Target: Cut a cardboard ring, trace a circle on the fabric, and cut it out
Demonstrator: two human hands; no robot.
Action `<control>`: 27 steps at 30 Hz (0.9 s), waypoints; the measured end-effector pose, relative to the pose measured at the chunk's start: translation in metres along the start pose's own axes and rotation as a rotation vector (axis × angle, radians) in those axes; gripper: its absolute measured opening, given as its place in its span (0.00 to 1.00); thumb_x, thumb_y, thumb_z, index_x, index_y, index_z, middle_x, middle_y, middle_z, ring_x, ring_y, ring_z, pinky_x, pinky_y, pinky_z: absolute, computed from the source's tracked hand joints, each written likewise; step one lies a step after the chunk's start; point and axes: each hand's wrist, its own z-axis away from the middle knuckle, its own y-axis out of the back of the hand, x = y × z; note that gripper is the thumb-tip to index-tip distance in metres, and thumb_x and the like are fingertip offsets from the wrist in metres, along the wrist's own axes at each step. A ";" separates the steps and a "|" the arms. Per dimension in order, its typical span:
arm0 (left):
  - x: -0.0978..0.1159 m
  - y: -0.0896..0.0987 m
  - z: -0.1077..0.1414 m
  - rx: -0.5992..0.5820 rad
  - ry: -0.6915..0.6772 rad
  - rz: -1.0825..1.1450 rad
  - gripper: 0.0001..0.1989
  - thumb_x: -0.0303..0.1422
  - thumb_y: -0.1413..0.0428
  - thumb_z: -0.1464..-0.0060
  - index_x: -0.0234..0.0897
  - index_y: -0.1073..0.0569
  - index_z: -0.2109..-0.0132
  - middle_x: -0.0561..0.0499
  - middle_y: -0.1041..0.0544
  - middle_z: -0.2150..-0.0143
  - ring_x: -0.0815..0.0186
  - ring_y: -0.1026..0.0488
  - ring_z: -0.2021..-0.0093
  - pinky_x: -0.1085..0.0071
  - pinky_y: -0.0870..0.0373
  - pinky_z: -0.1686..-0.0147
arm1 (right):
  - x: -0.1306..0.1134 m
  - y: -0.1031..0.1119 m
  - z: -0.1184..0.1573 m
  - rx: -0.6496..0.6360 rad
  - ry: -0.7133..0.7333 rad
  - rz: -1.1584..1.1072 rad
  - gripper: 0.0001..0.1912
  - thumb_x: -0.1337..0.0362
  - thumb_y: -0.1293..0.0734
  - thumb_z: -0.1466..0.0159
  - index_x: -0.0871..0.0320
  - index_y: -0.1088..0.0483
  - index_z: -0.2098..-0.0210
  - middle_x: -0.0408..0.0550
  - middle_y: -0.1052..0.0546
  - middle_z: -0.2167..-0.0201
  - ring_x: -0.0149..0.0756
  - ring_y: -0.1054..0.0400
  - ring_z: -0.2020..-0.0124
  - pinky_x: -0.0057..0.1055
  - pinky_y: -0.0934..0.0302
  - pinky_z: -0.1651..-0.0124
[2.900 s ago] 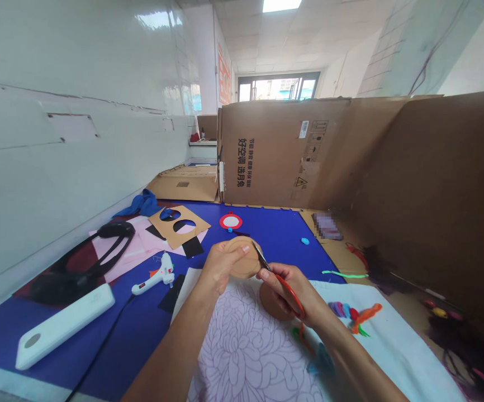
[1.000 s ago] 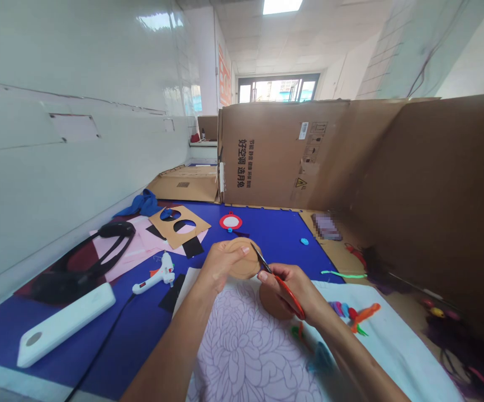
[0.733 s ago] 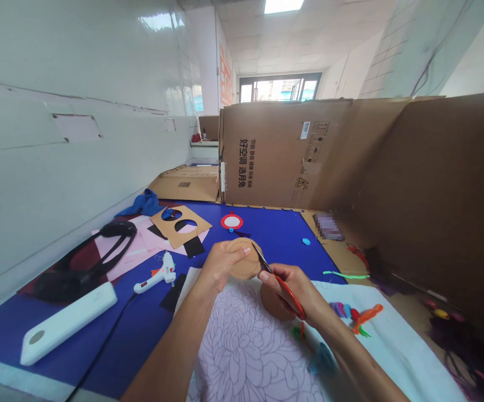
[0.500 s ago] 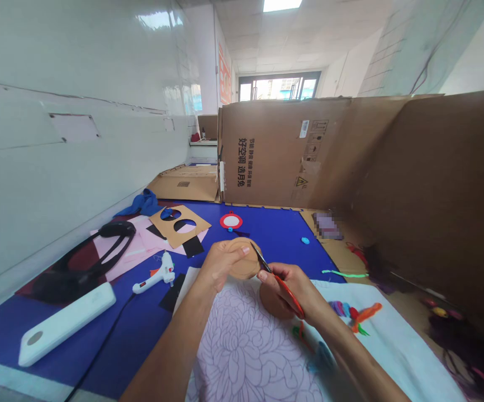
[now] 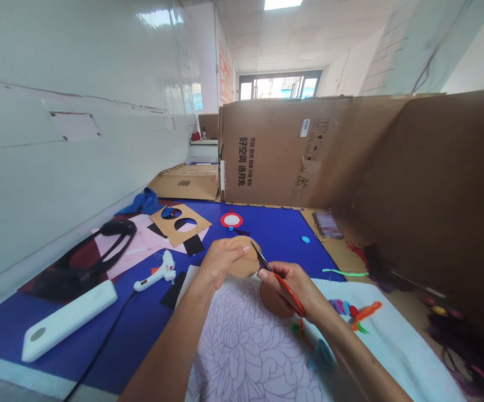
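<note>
Above a flower-patterned sheet [image 5: 242, 346], I hold a cardboard disc [image 5: 244, 268], scissors [image 5: 264, 261] at its right side; small snips, turning the disc rather than the wrist, would likely work best. My left hand [image 5: 217, 263] clamps it between thumb and fingers; my right hand [image 5: 296, 282] curls tightly around the red handles.

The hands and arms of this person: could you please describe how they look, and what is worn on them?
The left hand and right hand are bare: no glove, ring or watch shows. No sleeve covers the visible left forearm or right forearm.
</note>
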 end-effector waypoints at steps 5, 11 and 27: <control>0.002 -0.002 0.002 -0.017 -0.003 0.022 0.17 0.36 0.26 0.55 0.35 0.13 0.57 0.43 0.13 0.58 0.58 0.17 0.60 0.65 0.23 0.56 | 0.002 0.003 0.000 0.007 0.002 0.004 0.32 0.33 0.25 0.44 0.52 0.37 0.76 0.34 0.39 0.90 0.26 0.49 0.89 0.25 0.58 0.86; 0.004 -0.001 0.002 -0.077 0.003 0.087 0.25 0.39 0.25 0.55 0.31 0.13 0.51 0.38 0.13 0.54 0.56 0.16 0.57 0.63 0.22 0.52 | 0.006 0.007 -0.002 0.039 0.025 -0.003 0.33 0.29 0.28 0.43 0.52 0.37 0.75 0.34 0.39 0.91 0.26 0.50 0.90 0.24 0.58 0.86; -0.003 -0.018 0.002 -0.029 -0.031 0.315 0.25 0.39 0.22 0.58 0.31 0.15 0.54 0.38 0.13 0.56 0.51 0.15 0.54 0.61 0.19 0.52 | -0.001 0.004 0.002 0.137 0.060 -0.138 0.31 0.33 0.25 0.43 0.54 0.33 0.72 0.34 0.37 0.89 0.26 0.47 0.90 0.23 0.55 0.87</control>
